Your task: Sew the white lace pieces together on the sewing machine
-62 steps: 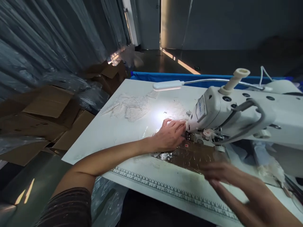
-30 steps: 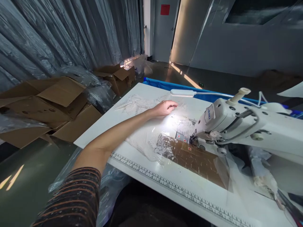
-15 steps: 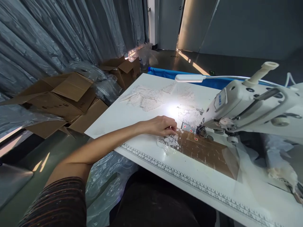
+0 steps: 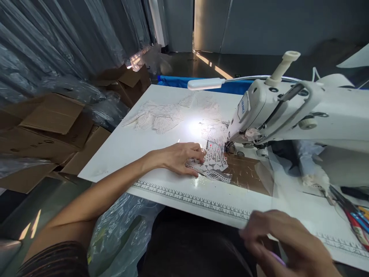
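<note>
My left hand (image 4: 178, 157) rests on the white table (image 4: 129, 154) with its fingers curled on the left edge of a small white lace piece (image 4: 215, 163). The lace lies flat on a brown patch (image 4: 250, 175), just in front of the needle of the white sewing machine (image 4: 288, 111). My right hand (image 4: 282, 242) hovers low at the table's near edge, blurred by motion; its fingers are smeared, and I cannot make out whether they hold anything.
A lamp (image 4: 206, 83) lights the table by the needle. More white lace (image 4: 161, 115) lies at the far left of the table. A printed ruler (image 4: 196, 199) runs along the near edge. Cardboard boxes (image 4: 52, 127) stand left; a plastic bag (image 4: 121, 234) hangs below; pens (image 4: 356, 221) lie right.
My left hand reached to the far lace, then came back and drew a lace piece onto the brown patch by the needle. My right hand has come back into view at the near edge.
</note>
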The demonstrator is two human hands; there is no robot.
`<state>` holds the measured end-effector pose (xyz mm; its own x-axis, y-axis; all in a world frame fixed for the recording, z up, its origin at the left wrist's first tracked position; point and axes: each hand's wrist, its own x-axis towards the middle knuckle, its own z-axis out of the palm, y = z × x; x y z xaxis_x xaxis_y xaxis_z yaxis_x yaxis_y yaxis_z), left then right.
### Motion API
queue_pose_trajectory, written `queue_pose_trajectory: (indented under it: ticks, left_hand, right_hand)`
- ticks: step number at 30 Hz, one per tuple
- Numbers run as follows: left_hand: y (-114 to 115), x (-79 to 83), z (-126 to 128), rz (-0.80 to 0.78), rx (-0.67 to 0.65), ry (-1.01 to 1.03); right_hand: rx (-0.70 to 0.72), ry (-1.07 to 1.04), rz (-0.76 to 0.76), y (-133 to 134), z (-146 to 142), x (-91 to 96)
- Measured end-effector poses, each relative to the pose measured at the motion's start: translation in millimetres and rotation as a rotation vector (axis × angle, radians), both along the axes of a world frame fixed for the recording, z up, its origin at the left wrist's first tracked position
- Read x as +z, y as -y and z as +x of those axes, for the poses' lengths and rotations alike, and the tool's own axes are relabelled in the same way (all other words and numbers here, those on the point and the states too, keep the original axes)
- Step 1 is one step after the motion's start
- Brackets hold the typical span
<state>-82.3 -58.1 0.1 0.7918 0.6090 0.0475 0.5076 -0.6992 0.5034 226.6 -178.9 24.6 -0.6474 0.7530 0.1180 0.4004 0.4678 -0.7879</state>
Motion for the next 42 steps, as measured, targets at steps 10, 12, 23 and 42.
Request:
queue_pose_trajectory:
  ticks: [10, 12, 23, 42]
  left_hand:
    - [33, 14.7, 28, -0.294, -0.097, 0.174]
    - [38, 25.0, 33, -0.387, -0.093, 0.174]
    - [-15, -5.2, 19, -0.595, 0.421, 0.268]
    - [-13, -6.6, 19, -0.257, 0.579, 0.287]
  right_hand:
    - [-0.017, 0.061, 0.142, -48, -50, -32.9]
    - [0.069, 0.037, -0.056, -51, -47, -26.5]
    - [-0.495, 0.212, -0.234, -124, -18, -42.4]
    - [-0.481, 0.23, -0.163, -133, 3, -36.3]
